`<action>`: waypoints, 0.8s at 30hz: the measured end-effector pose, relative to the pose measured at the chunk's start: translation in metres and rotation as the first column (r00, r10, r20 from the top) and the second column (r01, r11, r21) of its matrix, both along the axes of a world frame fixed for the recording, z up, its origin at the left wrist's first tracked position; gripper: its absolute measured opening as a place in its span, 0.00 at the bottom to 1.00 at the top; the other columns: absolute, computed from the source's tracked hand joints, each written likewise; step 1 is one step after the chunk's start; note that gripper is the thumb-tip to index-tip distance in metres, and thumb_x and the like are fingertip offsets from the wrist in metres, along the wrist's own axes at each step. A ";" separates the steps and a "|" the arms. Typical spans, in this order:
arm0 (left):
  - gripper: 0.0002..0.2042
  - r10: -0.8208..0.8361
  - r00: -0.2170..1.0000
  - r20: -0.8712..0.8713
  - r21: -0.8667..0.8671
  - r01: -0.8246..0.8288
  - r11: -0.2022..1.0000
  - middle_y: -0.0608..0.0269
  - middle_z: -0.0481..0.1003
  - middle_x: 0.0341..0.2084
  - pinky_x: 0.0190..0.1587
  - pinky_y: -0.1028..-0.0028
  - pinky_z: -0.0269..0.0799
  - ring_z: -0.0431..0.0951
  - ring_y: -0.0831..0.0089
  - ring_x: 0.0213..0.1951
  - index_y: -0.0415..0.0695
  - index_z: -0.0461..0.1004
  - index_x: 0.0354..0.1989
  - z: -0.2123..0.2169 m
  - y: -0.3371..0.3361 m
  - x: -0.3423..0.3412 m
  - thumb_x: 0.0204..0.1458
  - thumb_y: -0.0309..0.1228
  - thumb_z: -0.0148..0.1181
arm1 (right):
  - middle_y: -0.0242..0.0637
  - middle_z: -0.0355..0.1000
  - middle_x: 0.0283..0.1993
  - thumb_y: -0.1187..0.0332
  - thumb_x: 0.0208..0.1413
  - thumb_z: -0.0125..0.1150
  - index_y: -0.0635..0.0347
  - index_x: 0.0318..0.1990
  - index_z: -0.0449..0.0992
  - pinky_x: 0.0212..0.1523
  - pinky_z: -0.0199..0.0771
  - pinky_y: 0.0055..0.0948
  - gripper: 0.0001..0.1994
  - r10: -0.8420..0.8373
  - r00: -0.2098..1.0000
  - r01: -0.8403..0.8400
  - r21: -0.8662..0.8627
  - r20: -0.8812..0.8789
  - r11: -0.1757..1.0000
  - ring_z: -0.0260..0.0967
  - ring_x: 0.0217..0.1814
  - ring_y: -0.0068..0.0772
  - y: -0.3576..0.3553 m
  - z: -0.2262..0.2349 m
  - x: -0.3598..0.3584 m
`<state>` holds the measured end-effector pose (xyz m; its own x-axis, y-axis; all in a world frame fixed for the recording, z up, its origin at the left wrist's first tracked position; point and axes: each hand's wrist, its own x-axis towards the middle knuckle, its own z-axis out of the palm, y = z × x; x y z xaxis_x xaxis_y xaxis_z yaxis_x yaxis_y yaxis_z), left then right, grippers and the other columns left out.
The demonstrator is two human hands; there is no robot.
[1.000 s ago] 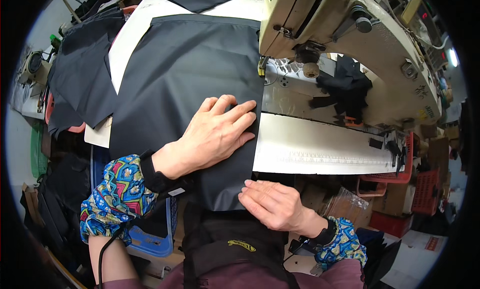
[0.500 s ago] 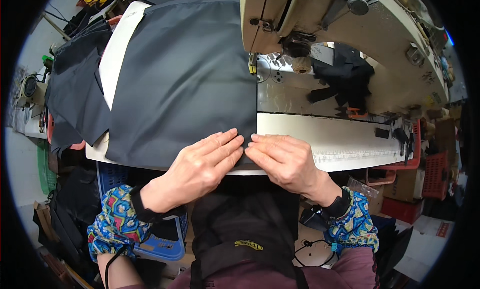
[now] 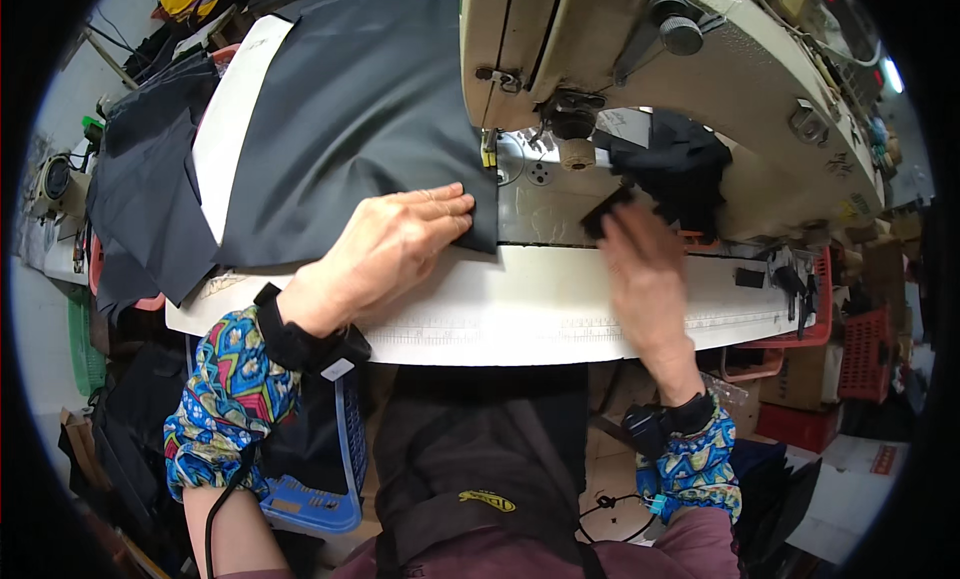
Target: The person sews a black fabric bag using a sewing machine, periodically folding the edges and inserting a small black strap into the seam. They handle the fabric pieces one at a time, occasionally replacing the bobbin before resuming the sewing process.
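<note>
Plenty of bare tabletop (image 3: 540,309) edges the cloth (image 3: 355,109) under the left hand (image 3: 385,247).

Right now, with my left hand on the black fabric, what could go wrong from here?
The left hand lies near the presser foot, so it might get too close if the sewing machine ran. Ripples in the black fabric could become a pucker if stitched in. The right hand, blurred, is at a small dark piece beside the dark scraps; it might snag or scatter them.
</note>
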<state>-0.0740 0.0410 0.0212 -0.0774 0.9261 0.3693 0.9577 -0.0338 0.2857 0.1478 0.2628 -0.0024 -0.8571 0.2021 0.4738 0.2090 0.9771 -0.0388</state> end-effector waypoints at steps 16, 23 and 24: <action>0.11 0.282 -0.336 0.898 -0.371 -0.235 0.898 0.59 0.79 0.34 0.25 0.79 0.80 0.80 0.78 0.29 0.33 0.78 0.46 -0.013 -0.078 0.137 0.63 0.29 0.60 | 0.31 0.78 0.42 0.71 0.40 0.63 0.57 0.38 0.83 0.50 0.72 0.31 0.14 0.589 0.758 -0.640 -0.141 -0.280 0.755 0.73 0.47 0.31 -0.111 -0.003 0.026; 0.09 0.107 -0.418 0.902 -0.251 -0.307 0.918 0.60 0.79 0.33 0.27 0.77 0.83 0.80 0.79 0.32 0.33 0.78 0.44 -0.011 -0.076 0.152 0.60 0.26 0.63 | 0.29 0.75 0.41 0.72 0.36 0.67 0.54 0.38 0.84 0.47 0.70 0.32 0.16 0.484 0.818 -0.570 -0.336 -0.309 0.749 0.70 0.46 0.33 -0.127 0.003 0.036; 0.09 0.105 -0.416 0.903 -0.247 -0.305 0.920 0.60 0.79 0.33 0.27 0.77 0.83 0.80 0.79 0.32 0.33 0.78 0.44 -0.013 -0.077 0.153 0.60 0.26 0.63 | 0.29 0.75 0.41 0.72 0.36 0.67 0.54 0.38 0.84 0.47 0.70 0.32 0.16 0.483 0.819 -0.569 -0.332 -0.308 0.752 0.70 0.46 0.33 -0.128 0.006 0.037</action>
<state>0.0794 -0.0358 0.0086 -0.5662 0.7043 -0.4282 -0.6330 -0.0388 0.7732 0.1850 0.1353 0.0032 -0.7834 -0.0502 0.6195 -0.3875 0.8187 -0.4237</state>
